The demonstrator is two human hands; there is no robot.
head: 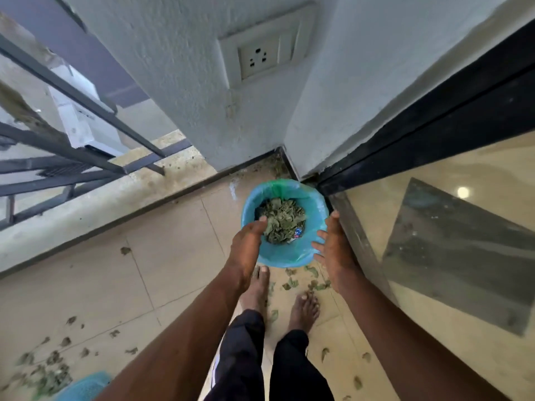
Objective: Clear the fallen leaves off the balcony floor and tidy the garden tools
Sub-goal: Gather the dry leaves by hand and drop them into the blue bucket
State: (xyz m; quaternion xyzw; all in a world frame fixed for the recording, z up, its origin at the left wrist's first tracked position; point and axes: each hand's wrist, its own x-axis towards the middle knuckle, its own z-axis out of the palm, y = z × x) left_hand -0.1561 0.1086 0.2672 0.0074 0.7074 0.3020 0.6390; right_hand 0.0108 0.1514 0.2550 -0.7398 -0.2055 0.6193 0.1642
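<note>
We stood barefoot on glossy beige tiles [95,285] beside rough plastered wall [185,82]. Dry leaves [282,219] filled the round blue-lined bin [289,257] in the corner; our left hand [246,250] and right hand [333,247] hovered spread, fingers released.

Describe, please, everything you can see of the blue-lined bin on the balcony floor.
The bin is round, upright, lined with a thin blue plastic bag folded over its rim, one patch green. It stands in the corner by the wall and glass door, partly filled with dry green leaves. The left hand reaches over its rim; the right hand is beside it.
</note>
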